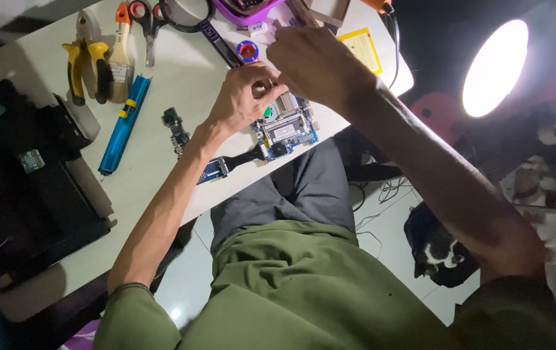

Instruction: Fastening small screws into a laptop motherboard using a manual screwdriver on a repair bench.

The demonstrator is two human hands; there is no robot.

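Both hands (245,97) (317,61) pinch the circuit board (284,126) near the table edge (355,120), grips closed.

yellow label: a flat rectangular yellow card (363,49) with a thin red border, lying on the white bench (180,78) near its far right edge, just beyond the right hand; small dark print on it, too fine to tell.
white sticker: a small pale rectangle (284,131) on the blue circuit board (284,133), near the board's middle, just below the hands.
green tag: a small greenish square (31,160) on the black laptop shell (25,194) at the left of the bench.
screens: none lit in view.
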